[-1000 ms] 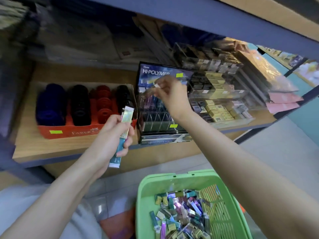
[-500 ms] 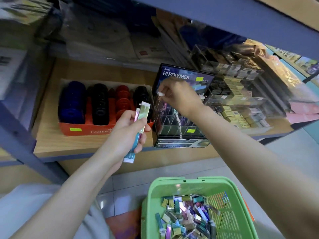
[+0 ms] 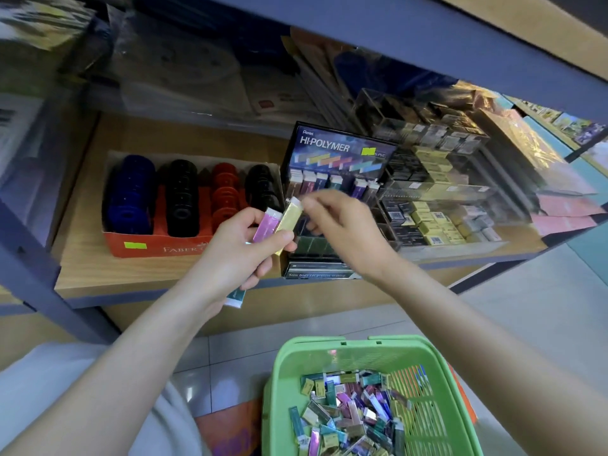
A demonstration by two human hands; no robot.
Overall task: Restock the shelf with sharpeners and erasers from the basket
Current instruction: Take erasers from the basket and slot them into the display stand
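Note:
My left hand (image 3: pixel 240 251) grips a small bunch of slim erasers: a pink one (image 3: pixel 266 225), a gold one (image 3: pixel 290 217) and a teal one (image 3: pixel 235 296) poking out below my palm. My right hand (image 3: pixel 339 225) pinches the white top end of the gold eraser. Both hands hover in front of the dark Hi-Polymer display box (image 3: pixel 335 179) on the wooden shelf (image 3: pixel 108 274); several erasers stand in its back slots. The green basket (image 3: pixel 296 363) on the floor holds several loose erasers (image 3: pixel 352 413).
An orange Faber-Castell box (image 3: pixel 138 245) of blue, black and red round sharpeners sits left of the display. Clear trays of boxed erasers (image 3: pixel 437 218) stand to its right. A grey shelf post (image 3: pixel 33 261) runs down the left, and a shelf beam (image 3: pixel 427 37) hangs overhead.
My right hand left the display's top slots, where it put in an eraser, and came down to the bunch in my left hand. It now pinches the gold eraser.

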